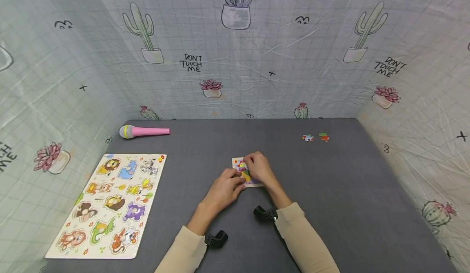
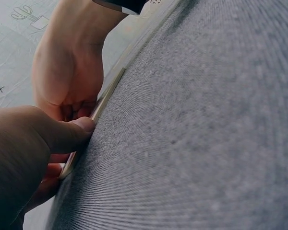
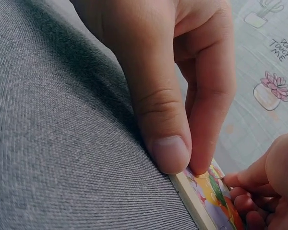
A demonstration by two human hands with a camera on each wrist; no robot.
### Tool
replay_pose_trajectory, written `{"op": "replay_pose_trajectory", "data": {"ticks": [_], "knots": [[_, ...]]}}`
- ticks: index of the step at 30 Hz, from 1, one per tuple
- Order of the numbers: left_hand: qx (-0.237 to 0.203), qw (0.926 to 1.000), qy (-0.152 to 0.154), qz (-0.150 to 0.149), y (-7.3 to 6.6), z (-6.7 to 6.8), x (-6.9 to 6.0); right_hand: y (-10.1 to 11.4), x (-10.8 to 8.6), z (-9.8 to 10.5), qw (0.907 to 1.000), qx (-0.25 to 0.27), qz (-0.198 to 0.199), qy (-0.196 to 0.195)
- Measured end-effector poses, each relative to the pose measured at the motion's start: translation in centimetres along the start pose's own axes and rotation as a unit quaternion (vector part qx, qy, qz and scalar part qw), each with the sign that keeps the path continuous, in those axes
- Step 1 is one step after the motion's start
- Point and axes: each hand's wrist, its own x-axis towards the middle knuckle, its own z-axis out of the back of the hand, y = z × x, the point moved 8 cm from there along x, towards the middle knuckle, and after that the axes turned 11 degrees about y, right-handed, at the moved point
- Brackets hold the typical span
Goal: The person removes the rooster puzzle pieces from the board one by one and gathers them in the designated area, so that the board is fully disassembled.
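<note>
A small jigsaw puzzle (image 1: 242,165) in a pale frame lies on the grey table, its colourful picture partly covered by both hands. My left hand (image 1: 225,186) holds the frame at its near left side. In the right wrist view, the left thumb (image 3: 170,153) lies along the frame's edge and a fingertip touches the picture. My right hand (image 1: 260,167) is over the puzzle's far right part, fingers bent down onto it; whether a piece is between them is hidden. Two loose jigsaw pieces, one bluish (image 1: 307,137) and one red-green (image 1: 324,137), lie at the back right.
On the left lies a large board (image 1: 152,214) with animal pictures. Behind it is a pink toy microphone (image 1: 150,131). Cloth (image 1: 271,93) printed with cacti encloses the table's back and sides. Black bands (image 1: 216,239) sit at both wrists.
</note>
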Motion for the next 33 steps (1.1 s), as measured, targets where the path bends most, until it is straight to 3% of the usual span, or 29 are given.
{"op": "replay_pose_trajectory", "data": {"ticks": [11,24,33], "knots": [[0.001,1.0,0.0,0.001,0.1,-0.1,0.0,0.2,-0.1,0.3,0.9998,-0.002,0.017,-0.01],[0.003,1.0,-0.001,0.003,0.1,-0.2,0.1,0.4,-0.1,0.5,0.9992,-0.007,0.013,0.037],[0.006,0.9999,-0.008,-0.003,0.0,-0.1,0.1,1.0,0.0,0.3,0.9977,-0.003,0.05,0.044]]}}
